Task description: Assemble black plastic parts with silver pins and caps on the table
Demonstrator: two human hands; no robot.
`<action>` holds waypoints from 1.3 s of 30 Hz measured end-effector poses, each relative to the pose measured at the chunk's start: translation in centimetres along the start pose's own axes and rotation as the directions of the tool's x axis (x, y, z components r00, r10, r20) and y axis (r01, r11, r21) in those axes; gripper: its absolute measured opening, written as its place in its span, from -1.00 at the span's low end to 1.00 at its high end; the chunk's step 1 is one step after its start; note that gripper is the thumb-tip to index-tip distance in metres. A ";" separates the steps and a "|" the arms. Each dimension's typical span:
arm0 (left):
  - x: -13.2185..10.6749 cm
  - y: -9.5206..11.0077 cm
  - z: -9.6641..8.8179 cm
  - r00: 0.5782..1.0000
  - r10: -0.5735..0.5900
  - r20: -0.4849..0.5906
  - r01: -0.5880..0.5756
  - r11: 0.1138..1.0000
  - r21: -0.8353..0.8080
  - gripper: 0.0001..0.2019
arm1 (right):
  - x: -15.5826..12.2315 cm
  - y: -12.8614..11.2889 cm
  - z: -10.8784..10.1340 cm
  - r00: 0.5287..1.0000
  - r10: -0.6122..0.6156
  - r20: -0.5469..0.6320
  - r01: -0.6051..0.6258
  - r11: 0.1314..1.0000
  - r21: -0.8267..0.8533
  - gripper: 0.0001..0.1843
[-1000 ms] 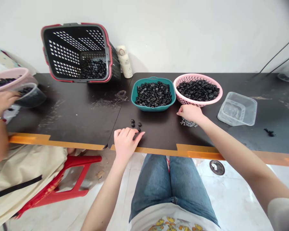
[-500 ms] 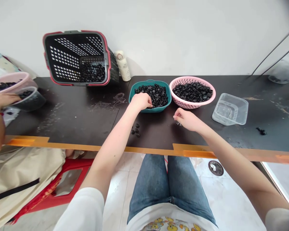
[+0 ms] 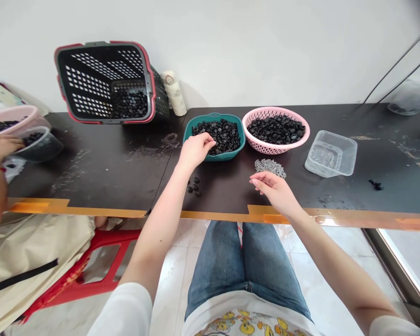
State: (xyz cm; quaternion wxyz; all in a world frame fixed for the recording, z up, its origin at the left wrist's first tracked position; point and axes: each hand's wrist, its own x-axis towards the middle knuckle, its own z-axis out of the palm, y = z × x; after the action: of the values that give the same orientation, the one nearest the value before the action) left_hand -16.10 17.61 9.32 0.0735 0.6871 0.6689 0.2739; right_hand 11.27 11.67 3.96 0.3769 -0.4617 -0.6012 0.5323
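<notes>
My left hand (image 3: 196, 150) is over the left side of a teal basin (image 3: 215, 157) full of small black round parts (image 3: 226, 133). Its thumb and index finger are pinched together, and whatever is between them is too small to make out. Just in front of a pile of small silvery metal pins (image 3: 270, 166), my right hand (image 3: 272, 187) is closed at the fingertips; what it pinches cannot be made out. Several black round pieces (image 3: 195, 186) lie loose on the table below my left forearm.
A pink basket (image 3: 276, 148) of black parts stands beside the basin. To its right sits a clear plastic container (image 3: 336, 156). A dark crate (image 3: 105, 84) lies tipped at the back left, near a white bottle (image 3: 175, 95). A co-worker's hand (image 3: 2, 147) reaches into a tub.
My left hand has lifted slightly off the black parts and shifted left. My right hand has drawn back toward the table's front edge, uncovering the pile of metal pins.
</notes>
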 end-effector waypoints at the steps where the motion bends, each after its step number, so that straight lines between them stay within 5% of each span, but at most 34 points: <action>1: 0.1 -0.1 0.1 1.000 -0.008 0.015 0.008 0.999 0.032 -0.87 | -0.1 0.1 0.2 1.000 0.005 0.003 -0.005 1.000 0.014 -0.67; 8: 0.5 0.4 0.8 0.994 -0.107 -0.025 0.110 0.985 0.134 -0.69 | -1.1 0.8 0.9 0.999 0.045 0.015 -0.046 0.997 0.064 -0.62; 13: 0.9 0.3 0.9 0.999 -0.038 0.032 0.035 0.996 0.085 -0.82 | -1.4 1.2 1.2 0.998 0.058 0.000 -0.058 0.997 0.049 -0.58; 16: 1.1 0.2 0.7 0.999 0.022 -0.032 -0.019 0.996 0.092 -0.88 | -1.6 1.6 1.3 0.998 0.059 0.004 -0.059 0.997 0.045 -0.60; 18: 0.9 0.4 0.7 0.991 0.041 -0.125 -0.039 0.999 0.022 -0.88 | -1.7 1.8 1.3 0.998 0.056 -0.006 -0.055 0.997 0.046 -0.63; 20: 0.2 1.0 0.8 0.981 0.013 -0.192 -0.055 0.975 -0.215 -0.86 | -1.8 1.9 1.1 0.998 0.045 -0.043 -0.042 0.997 0.065 -0.65; 24: -3.5 3.5 1.7 0.994 -0.004 -0.106 -0.081 0.617 -0.783 -0.81 | -2.3 1.2 0.9 0.981 0.032 -0.192 0.008 0.979 0.205 -0.66; 27: -7.8 6.0 2.2 0.999 0.016 -0.028 -0.033 0.418 -0.908 -0.72 | -3.2 -0.2 1.1 0.957 -0.040 -0.286 0.128 0.947 0.296 -0.71; 33: -15.1 9.1 2.8 0.996 0.038 -0.079 -0.088 0.441 -0.893 -0.61 | -6.5 -3.1 2.4 0.868 -0.341 -0.362 0.414 0.898 0.147 -0.82; 39: -17.4 9.7 3.6 0.997 -0.023 -0.069 -0.054 0.388 -0.920 -0.62 | -7.7 -3.3 2.6 0.797 -0.554 -0.241 0.573 0.820 0.008 -0.77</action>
State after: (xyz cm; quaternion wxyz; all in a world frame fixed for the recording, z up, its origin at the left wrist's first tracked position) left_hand -5.12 0.94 5.99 0.4150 0.5280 0.4016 0.6228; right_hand 10.58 3.53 7.16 0.6025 -0.3042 -0.6423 0.3632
